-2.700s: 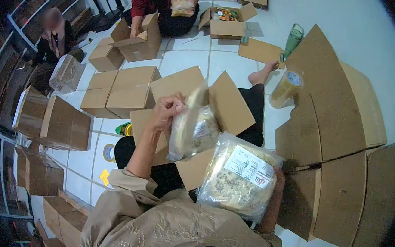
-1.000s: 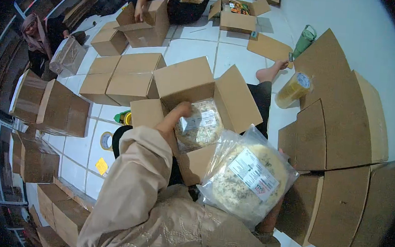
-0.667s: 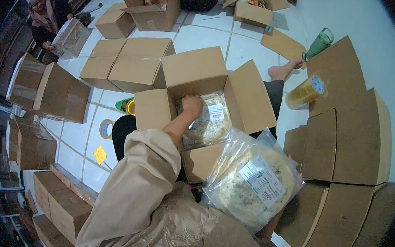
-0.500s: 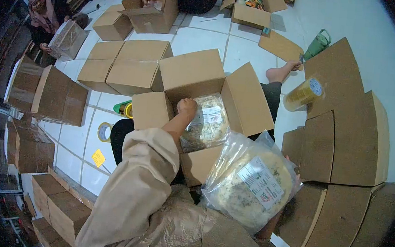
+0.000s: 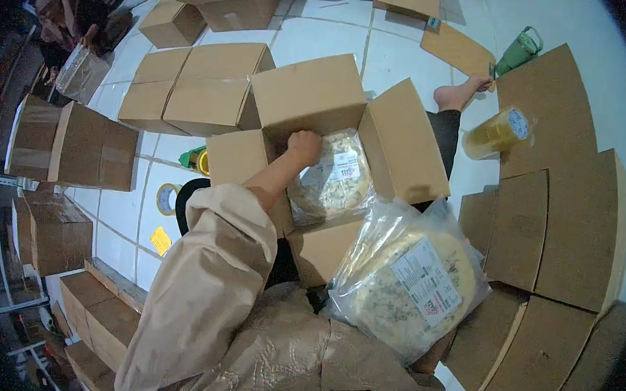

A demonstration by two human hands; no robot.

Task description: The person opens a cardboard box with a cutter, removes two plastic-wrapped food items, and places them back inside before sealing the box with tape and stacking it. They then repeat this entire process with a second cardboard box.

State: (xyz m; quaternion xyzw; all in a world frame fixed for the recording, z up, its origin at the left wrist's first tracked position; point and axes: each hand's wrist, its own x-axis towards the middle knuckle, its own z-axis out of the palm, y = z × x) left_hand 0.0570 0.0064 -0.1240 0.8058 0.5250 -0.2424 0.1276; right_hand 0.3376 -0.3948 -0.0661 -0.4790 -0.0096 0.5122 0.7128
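Observation:
An open cardboard box stands in front of me with its flaps spread. Inside lies a clear bag of flat round bread with a white label. My left hand reaches into the box, fingers curled at the upper left of that bag; what they grip, if anything, is hidden. Outside the box, at its lower right, a second labelled bag of flat round bread is tilted towards me. My right hand is mostly hidden behind and under this bag, supporting it; its fingers do not show.
Closed boxes stand beyond the open one, with more at the left. Tape rolls stand at the right beside cardboard. A tape roll and yellow paper lie left. A person holds a package.
The view has shifted slightly. The person at the upper left has moved a hand on top of their package. My left hand stays in the box, and the second bag remains outside it.

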